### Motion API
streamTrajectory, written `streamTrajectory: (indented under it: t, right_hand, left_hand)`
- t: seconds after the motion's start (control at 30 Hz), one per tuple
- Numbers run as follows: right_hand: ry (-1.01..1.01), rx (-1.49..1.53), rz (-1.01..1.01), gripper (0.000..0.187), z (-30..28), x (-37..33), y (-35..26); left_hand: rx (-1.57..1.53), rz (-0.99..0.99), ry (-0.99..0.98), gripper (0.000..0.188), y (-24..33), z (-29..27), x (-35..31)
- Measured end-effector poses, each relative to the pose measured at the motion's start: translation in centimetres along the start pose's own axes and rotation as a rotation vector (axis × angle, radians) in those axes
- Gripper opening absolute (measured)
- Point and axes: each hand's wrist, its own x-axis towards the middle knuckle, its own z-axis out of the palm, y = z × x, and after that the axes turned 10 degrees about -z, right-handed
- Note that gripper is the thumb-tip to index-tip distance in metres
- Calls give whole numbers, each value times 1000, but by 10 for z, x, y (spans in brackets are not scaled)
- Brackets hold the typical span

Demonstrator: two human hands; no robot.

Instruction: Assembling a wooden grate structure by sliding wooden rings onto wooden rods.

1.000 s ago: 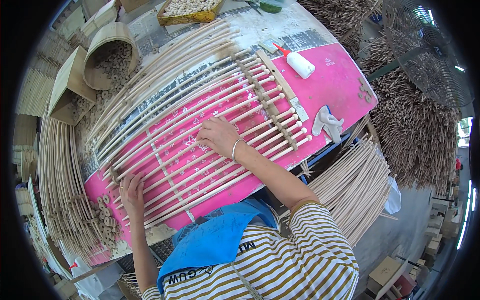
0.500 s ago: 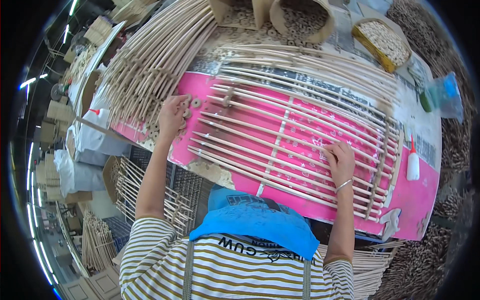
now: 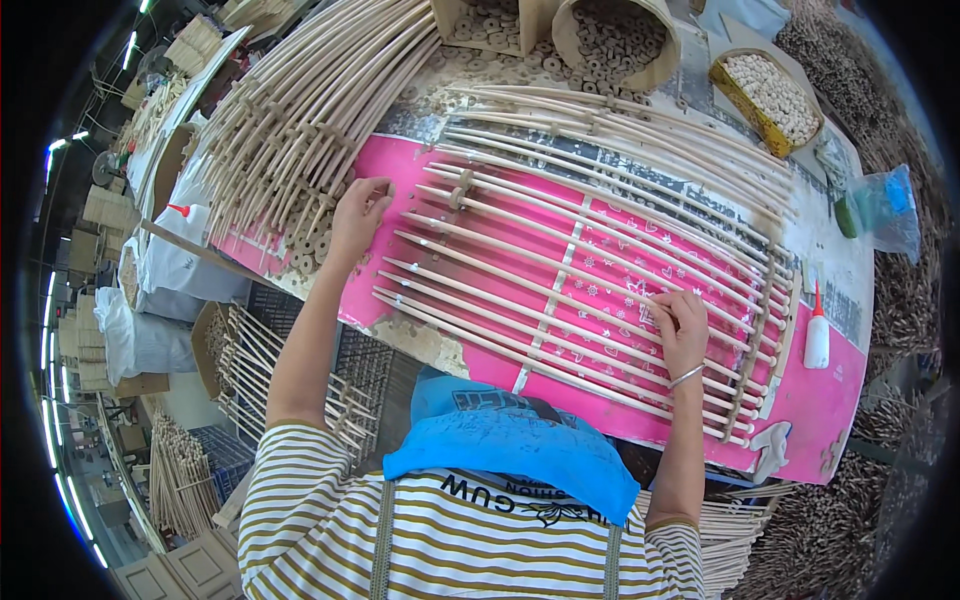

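Pale wooden rods lie side by side across a pink sheet, their left ends narrowed and dabbed white. Beside these ends is my left hand, its fingers bent together; whatever they hold is hidden. A pile of small wooden rings lies just left of that wrist. My right hand is over the right half of the row, thumb and forefinger closed at one rod. Small rings sit on the farther rods' left ends, and a line of joined pieces crosses the right ends.
Bundled rods with rings lie at the far left. Farther back stand a round container of rings and a yellow tray of pale pieces. A white glue bottle with a red tip stands right, near a plastic bag.
My left hand has moved from the ring pile a little to the right, toward the rods' left ends. My right hand stays nearly in place. The whole view has shifted slightly.
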Motion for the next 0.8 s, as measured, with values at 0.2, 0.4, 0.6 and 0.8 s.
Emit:
streamTrajectory:
  t: [0.2, 0.4, 0.6, 0.8]
  right_hand:
    - [37, 51, 22, 10, -4, -1, -3]
    - [39, 70, 27, 10, -6, 0, -4]
    - [35, 84, -7, 11, -8, 3, -4]
    - [39, 85, -30, 12, -9, 3, -7]
  left_hand:
    - [-853, -729, -339, 33, 20, -17, -12]
    - [-1099, -709, -404, 34, 12, -9, -15]
    - [-821, -608, -142, 38, -17, 7, -19]
    - [-251, -248, 51, 38, 30, -8, -14]
